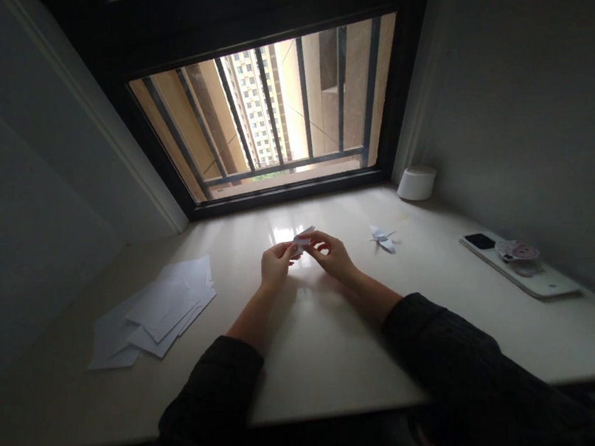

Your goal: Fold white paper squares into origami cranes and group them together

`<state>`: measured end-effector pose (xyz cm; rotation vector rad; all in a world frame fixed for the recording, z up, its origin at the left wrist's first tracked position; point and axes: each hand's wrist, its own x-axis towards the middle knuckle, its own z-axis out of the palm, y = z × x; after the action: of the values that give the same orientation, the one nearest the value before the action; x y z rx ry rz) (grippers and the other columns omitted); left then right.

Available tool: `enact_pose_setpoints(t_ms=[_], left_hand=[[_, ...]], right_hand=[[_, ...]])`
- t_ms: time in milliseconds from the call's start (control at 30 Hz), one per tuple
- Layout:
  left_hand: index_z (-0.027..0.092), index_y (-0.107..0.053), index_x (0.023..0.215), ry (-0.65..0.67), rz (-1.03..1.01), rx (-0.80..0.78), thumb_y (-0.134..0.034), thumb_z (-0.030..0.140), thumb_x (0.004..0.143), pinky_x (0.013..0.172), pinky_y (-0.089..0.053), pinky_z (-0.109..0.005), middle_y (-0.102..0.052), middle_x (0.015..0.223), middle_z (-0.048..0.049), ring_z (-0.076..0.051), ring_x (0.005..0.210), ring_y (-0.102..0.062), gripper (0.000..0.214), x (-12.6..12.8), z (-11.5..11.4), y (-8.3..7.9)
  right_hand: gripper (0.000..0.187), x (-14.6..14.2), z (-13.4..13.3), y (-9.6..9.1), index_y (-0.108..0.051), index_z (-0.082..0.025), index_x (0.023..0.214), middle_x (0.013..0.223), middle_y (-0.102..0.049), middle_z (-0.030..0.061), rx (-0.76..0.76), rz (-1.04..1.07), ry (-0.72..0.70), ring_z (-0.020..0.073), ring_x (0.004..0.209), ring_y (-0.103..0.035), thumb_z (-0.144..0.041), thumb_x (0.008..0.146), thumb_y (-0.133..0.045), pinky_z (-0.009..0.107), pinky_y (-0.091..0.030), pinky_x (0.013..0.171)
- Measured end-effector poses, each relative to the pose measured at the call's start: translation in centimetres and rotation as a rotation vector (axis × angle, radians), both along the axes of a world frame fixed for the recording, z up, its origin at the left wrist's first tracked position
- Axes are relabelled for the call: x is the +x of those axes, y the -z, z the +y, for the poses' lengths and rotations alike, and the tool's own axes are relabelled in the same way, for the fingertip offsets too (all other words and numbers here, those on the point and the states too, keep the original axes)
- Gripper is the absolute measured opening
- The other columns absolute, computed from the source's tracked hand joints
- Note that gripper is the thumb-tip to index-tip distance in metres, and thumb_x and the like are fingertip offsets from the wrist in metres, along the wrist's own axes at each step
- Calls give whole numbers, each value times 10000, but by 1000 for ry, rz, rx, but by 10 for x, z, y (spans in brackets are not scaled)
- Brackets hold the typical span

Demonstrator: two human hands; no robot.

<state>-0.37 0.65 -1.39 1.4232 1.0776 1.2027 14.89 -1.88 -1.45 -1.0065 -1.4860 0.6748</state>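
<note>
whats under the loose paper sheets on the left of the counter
The loose white paper sheets lie overlapping on the pale counter top, which shows around their edges. Whatever is directly beneath them is covered, so it cannot be seen.

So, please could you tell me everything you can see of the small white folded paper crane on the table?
The small white folded paper crane stands on the pale glossy tabletop, apart from the person's right hand and to its right. It looks like plain thin paper, with narrow pointed parts reaching sideways and a broader flap angled toward the person. Only the tabletop touches it. Its fine creases are too small to make out.
</note>
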Motion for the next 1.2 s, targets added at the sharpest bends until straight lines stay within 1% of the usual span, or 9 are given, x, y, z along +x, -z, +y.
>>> enact_pose_setpoints(t_ms=[167,233,300,367,467,633,800,1000,1200], left_hand=[[149,-717,859,83,99,32,-714,468,658,603,-454,-272,-702,711,-72,-163,632,-632,378,-8,4,-6],[148,-709,888,119,123,-3,-713,480,658,594,-458,-263,-702,703,-68,-163,634,-639,403,-8,2,-9],[160,-686,985,144,118,-30,-707,485,670,606,-470,-261,-709,733,-68,-168,666,-655,454,-6,-4,-13],[185,-621,1132,133,65,-52,-707,468,682,633,-485,-264,-716,783,-67,-179,726,-672,539,-2,-11,-17],[203,-566,1205,112,-19,-58,-705,418,704,694,-504,-284,-719,854,-74,-197,809,-683,563,2,-21,-18],[190,-628,1123,66,-13,149,-700,349,723,745,-520,-299,-720,899,-73,-190,817,-684,437,4,-28,-12],[197,-686,1026,55,85,321,-689,353,736,779,-533,-317,-716,978,-73,-206,858,-684,330,0,-28,-14],[186,-725,944,28,56,333,-722,351,701,851,-532,-379,-724,957,-79,-243,904,-679,294,-4,-23,-12],[195,-741,892,35,84,289,-742,355,674,871,-526,-393,-730,923,-70,-254,900,-681,271,-6,-18,-9]], right_hand=[[323,15,-6,-4,-700,-275,1045,990,-715,44,-72,-70,-163,209,804,-652,-353,732,-677,361,-528,726],[328,21,-7,-1,-716,-263,1015,957,-726,47,-87,-28,-153,215,787,-663,-360,701,-709,369,-536,733],[343,25,-6,2,-722,-258,996,951,-729,47,-106,11,-149,219,791,-669,-375,674,-732,369,-536,741],[372,27,-5,5,-723,-253,991,969,-726,52,-126,72,-129,224,806,-669,-392,648,-751,370,-534,749],[405,26,-4,7,-717,-248,1004,1017,-715,63,-149,180,-130,227,850,-663,-399,631,-764,371,-529,774],[420,18,-4,8,-709,-248,1020,1025,-713,62,-184,281,-187,213,870,-660,-390,629,-765,359,-520,796],[399,12,-4,8,-716,-245,998,1012,-717,60,-192,320,-206,208,848,-663,-387,629,-762,350,-525,765],[360,11,-6,3,-726,-257,966,1034,-711,49,-213,315,-231,231,947,-651,-372,627,-766,365,-516,821],[384,16,-6,-2,-725,-247,974,997,-721,60,-261,322,-271,243,941,-653,-361,612,-779,383,-509,834]])
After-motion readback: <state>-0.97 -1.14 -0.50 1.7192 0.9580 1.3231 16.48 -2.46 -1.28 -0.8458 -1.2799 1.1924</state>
